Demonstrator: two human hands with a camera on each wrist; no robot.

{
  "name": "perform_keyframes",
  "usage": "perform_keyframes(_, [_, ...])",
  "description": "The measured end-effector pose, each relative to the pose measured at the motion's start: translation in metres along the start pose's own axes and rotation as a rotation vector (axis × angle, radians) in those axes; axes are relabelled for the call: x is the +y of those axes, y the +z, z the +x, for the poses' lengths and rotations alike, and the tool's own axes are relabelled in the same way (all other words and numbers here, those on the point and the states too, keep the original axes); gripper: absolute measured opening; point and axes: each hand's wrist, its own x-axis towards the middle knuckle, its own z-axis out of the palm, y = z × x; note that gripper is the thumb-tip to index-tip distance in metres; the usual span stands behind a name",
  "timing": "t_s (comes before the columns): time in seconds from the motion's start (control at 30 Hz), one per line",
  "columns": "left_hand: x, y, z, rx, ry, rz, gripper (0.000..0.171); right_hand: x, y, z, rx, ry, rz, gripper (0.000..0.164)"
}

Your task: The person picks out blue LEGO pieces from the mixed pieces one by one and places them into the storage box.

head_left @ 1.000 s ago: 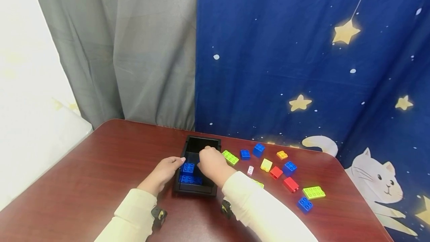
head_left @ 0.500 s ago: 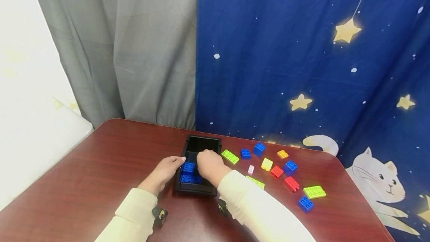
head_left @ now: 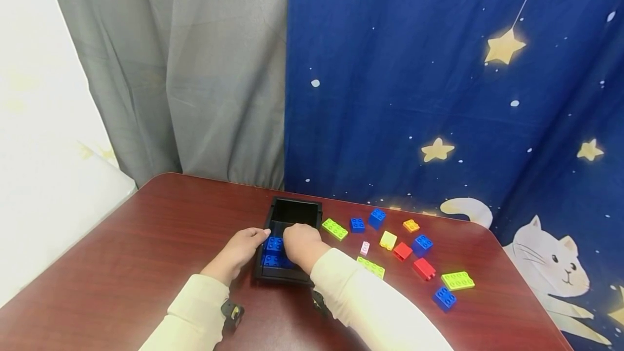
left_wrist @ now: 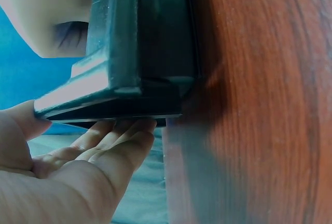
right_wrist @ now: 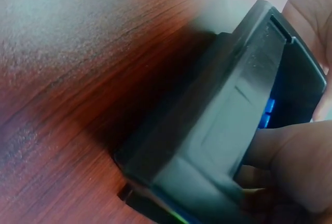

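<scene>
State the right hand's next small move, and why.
Probably press the right hand lightly downward: it reaches into the black rectangular plastic box beside blue studded plastic bricks, its grip hidden, while the left hand holds the box's side.

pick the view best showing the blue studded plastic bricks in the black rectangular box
The head view: it shows the blue studded plastic bricks from above, studs visible, partly behind the right hand. Right wrist shows only a small blue part; left wrist, none.

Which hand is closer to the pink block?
Right. The right hand is inside the black box, left of the pink block; the left hand is at the box's left edge, farther away.
</scene>
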Motion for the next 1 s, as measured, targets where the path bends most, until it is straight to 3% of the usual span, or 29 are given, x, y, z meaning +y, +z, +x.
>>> perform_keyframes(1.0, [0.0004,-0.0011,-0.0009,-0.009,-0.006,-0.009,0.053,-0.0034,0.0070,0.0064,-0.058,0.002,-0.148,0.023])
